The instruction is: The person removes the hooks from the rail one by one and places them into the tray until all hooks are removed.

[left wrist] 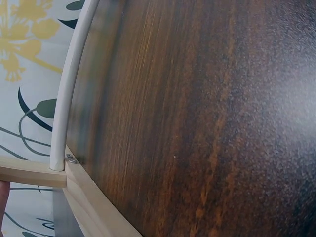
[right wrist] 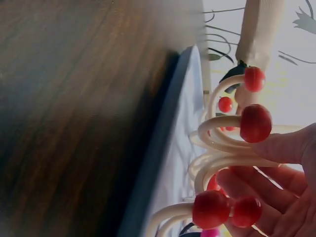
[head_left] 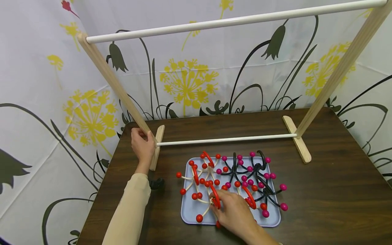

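Observation:
My left hand (head_left: 143, 146) grips the lower end of the left wooden post (head_left: 114, 81) of a frame; in the left wrist view only a sliver of finger (left wrist: 3, 197) shows beside the wood. Over a pale blue tray (head_left: 191, 216), my right hand (head_left: 235, 212) pinches a spider-like piece with cream legs, red ball tips and a red loop (head_left: 215, 196). Its curved legs (right wrist: 212, 123) and thumb (right wrist: 281, 148) appear close up in the right wrist view. Whether that piece is clear of the tray, I cannot tell.
Several similar cream pieces (head_left: 196, 175) and black-legged ones with magenta balls (head_left: 266, 192) crowd the tray. Behind it stands the frame, with a white top bar (head_left: 232, 22), low crossbar (head_left: 226, 140) and right post (head_left: 340, 71). A flower-patterned curtain (head_left: 190, 81) hangs behind the dark table (head_left: 337, 190).

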Demonstrator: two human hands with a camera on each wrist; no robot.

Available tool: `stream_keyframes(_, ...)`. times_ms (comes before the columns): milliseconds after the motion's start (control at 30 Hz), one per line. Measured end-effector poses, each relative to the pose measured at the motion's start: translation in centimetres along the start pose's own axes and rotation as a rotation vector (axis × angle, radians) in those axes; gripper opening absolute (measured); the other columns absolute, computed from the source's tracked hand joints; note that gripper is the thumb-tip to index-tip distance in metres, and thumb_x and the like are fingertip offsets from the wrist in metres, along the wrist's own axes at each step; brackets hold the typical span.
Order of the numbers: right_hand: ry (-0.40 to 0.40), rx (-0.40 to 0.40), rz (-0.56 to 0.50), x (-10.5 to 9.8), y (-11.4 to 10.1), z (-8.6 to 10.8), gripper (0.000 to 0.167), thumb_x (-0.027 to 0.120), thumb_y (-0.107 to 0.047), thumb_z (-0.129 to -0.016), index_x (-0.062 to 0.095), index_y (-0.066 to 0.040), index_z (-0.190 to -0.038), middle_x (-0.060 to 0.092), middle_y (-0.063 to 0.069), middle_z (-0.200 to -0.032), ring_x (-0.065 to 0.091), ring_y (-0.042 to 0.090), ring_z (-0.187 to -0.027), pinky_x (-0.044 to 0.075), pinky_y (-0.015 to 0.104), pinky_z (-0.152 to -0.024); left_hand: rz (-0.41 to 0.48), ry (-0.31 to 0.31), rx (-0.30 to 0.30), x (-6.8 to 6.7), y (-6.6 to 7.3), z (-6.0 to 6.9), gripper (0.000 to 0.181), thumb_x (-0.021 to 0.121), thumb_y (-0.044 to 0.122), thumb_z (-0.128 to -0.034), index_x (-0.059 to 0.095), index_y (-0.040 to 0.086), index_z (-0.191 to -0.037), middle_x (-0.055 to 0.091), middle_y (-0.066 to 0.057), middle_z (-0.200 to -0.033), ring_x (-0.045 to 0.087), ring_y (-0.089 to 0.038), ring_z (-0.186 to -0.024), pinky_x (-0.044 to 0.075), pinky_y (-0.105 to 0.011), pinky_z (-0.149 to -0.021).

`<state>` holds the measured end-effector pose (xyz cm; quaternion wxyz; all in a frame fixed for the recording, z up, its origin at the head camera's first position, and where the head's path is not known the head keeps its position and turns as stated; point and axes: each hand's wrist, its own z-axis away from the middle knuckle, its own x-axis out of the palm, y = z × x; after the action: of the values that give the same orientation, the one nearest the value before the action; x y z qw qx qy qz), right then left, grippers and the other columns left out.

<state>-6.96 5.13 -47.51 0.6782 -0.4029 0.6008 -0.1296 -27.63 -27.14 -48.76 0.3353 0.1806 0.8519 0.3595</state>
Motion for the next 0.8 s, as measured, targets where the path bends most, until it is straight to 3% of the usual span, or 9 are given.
stream_keyframes(167,-0.032,0.008,0.024,0.30,0.30,-0.19,0.015,0.077,-0.025,-0.083,0.071,-0.018,-0.095,0.062,-0.015,-0.080,0.048,0.004,-0.063,0.041,0.025,-0.058,-0.003,-0.001,-0.005,0.00,0.09,-0.05,0.025,0.067,0.013,-0.0879,0.052,0.001,-0.104,0.055,-0.018,-0.096,0.057,-0.034,-0.085,0.043,-0.046,-0.074)
stream_keyframes(367,-0.037,0.001,0.044,0.55,0.61,-0.25,0.014,0.077,-0.024,-0.083,0.070,-0.018,-0.093,0.057,-0.017,-0.075,0.045,0.004,-0.059,0.038,0.024,-0.055,-0.006,-0.013,-0.012,0.05,0.13,-0.13,0.025,0.066,0.014,-0.0889,0.052,0.001,-0.104,0.055,-0.017,-0.096,0.057,-0.034,-0.086,0.044,-0.044,-0.074)
stream_keyframes(600,-0.020,-0.026,0.069,0.68,0.76,-0.07,0.021,0.078,-0.022,-0.082,0.073,-0.015,-0.102,0.068,-0.011,-0.087,0.047,0.002,-0.061,0.040,0.023,-0.057,-0.004,-0.006,-0.011,0.01,0.04,-0.15,0.025,0.066,0.014,-0.0888,0.052,0.001,-0.104,0.055,-0.017,-0.097,0.057,-0.033,-0.087,0.044,-0.044,-0.075)
stream_keyframes(800,-0.003,-0.038,0.102,0.79,0.79,0.18,0.028,0.079,-0.022,-0.082,0.074,-0.015,-0.109,0.073,-0.004,-0.101,0.060,0.005,-0.073,0.048,0.027,-0.063,-0.005,-0.009,-0.019,-0.02,0.00,-0.08,0.025,0.066,0.015,-0.0889,0.052,0.001,-0.105,0.055,-0.017,-0.097,0.057,-0.033,-0.086,0.045,-0.042,-0.073)
